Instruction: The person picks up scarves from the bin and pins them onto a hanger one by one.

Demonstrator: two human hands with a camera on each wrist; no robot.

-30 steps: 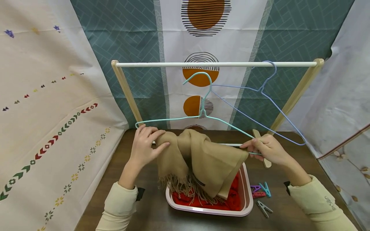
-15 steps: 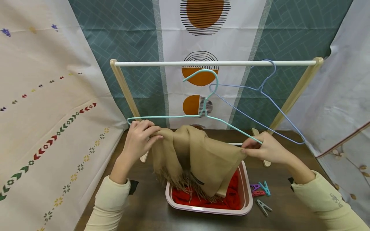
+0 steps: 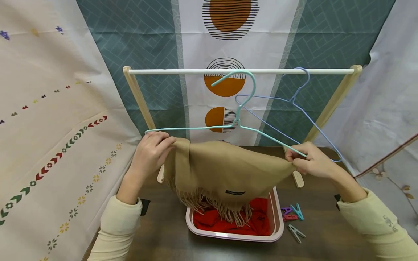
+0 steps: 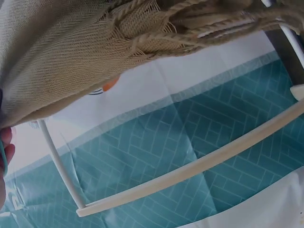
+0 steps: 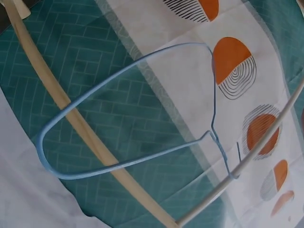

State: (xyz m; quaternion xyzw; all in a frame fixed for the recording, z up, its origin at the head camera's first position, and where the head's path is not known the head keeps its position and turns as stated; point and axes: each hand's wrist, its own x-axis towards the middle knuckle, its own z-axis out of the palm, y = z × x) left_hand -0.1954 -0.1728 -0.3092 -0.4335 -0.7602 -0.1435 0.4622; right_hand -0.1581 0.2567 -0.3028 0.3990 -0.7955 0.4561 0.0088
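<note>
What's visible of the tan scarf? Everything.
The tan scarf looks woven, with a twisted fringe below and a dark label near it. It is spread between the left hand and right hand, each gripping an upper end, folded near the left. It hangs below the arms of the mint hanger and partly hides the pink basket; contact with either is unclear.

Teal-and-white patterned backdrop [image 3: 130, 40], dark brown tabletop [image 3: 160, 232]
</note>
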